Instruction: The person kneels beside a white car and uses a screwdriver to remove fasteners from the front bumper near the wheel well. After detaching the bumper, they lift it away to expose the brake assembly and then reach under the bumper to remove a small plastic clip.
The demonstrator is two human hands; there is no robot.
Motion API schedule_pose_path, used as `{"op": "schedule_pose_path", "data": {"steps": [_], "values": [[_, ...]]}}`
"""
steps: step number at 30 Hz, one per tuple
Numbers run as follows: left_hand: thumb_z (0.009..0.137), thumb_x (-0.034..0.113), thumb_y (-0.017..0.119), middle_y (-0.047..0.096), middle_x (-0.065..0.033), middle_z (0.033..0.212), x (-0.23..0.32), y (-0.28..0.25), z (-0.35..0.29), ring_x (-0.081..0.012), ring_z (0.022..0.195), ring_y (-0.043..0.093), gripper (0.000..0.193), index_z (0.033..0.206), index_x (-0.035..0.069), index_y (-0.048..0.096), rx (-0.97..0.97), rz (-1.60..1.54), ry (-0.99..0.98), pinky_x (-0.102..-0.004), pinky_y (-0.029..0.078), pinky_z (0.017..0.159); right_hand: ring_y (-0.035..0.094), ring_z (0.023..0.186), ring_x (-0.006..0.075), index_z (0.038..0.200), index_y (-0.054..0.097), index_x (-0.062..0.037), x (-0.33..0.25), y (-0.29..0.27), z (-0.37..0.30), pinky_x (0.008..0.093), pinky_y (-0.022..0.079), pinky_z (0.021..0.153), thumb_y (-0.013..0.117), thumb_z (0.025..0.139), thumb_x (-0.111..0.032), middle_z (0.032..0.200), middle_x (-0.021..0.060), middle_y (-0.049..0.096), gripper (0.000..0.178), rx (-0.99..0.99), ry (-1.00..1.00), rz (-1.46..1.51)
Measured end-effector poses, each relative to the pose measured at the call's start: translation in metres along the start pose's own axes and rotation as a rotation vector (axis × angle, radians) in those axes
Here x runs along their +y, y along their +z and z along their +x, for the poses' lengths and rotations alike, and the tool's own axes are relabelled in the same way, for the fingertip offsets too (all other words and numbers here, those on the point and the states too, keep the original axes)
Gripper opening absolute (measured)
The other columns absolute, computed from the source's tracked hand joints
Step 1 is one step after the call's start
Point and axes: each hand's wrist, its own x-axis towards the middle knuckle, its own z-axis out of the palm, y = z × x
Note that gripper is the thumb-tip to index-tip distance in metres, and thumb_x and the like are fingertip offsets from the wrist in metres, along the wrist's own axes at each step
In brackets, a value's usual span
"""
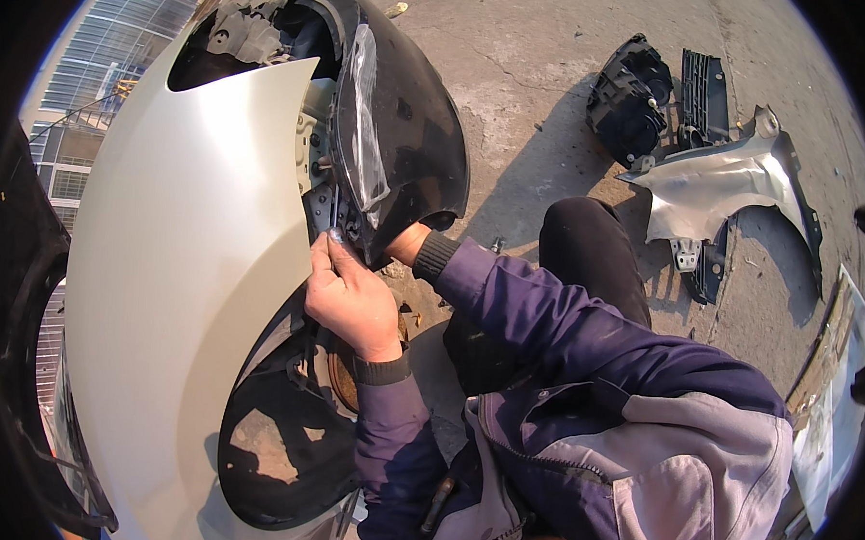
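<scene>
Left of the frame's centre, our left hand [358,307] pinched a thin rod [335,210] beside the black bumper [417,139], likely for fine control; our right hand [410,243], likely bracing the bumper, had hidden fingers whose state we could not tell.

Strong, warm daylight floods the scene, its source out of view; the headlight [633,100] throws a hard shadow toward 7 o'clock across the ground [519,57], so light seems to come from around 1 o'clock. Glare whitens the upper part of the pale car panel [143,267] and streaks the black bumper [420,115]. Shade swallows detail inside the wheel arch at 6 o'clock. The left hand [359,301] looks bright and fairly sharp. Fisheye distortion bends the building [113,63] at 10 o'clock; the corners are black.
</scene>
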Motion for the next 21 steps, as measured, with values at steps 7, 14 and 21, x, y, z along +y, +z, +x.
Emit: {"op": "schedule_pose_path", "data": {"steps": [7, 14, 21], "values": [[0.116, 0.004, 0.058, 0.078, -0.0207, 0.122, 0.001, -0.004, -0.027, -0.0259, 0.099, 0.081, 0.027, 0.137, -0.011, 0.067, 0.068, -0.264, 0.037, -0.0331, 0.067, 0.083, 0.046, 0.155, 0.0212, 0.171, 0.042, -0.0047, -0.002, 0.000, 0.003, 0.0362, 0.036, 0.131, 0.061, 0.116, -0.021, 0.167, 0.0107, 0.052, 0.060, 0.001, -0.005, 0.020], [0.110, -0.004, 0.062, 0.080, -0.0201, 0.115, 0.013, -0.019, -0.016, -0.0322, 0.100, 0.082, 0.021, 0.128, -0.007, 0.072, 0.127, 0.190, 0.374, -0.0389, 0.066, 0.085, 0.046, 0.155, 0.0203, 0.170, 0.042, -0.0052, -0.003, 0.003, 0.003, 0.0354, 0.037, 0.131, 0.064, 0.115, -0.020, 0.167, 0.0101, 0.053, 0.061, 0.009, -0.003, 0.048], [0.096, -0.005, 0.073, 0.075, -0.0129, 0.097, 0.054, -0.038, 0.010, -0.0342, 0.084, 0.077, 0.022, 0.117, 0.001, 0.075, 0.061, 0.707, 0.601, -0.0430, 0.063, 0.072, 0.049, 0.153, 0.0192, 0.170, 0.044, -0.0059, -0.015, 0.008, 0.006, 0.0361, 0.041, 0.128, 0.069, 0.112, -0.018, 0.169, 0.0098, 0.052, 0.064, 0.012, -0.055, -0.002]]}}
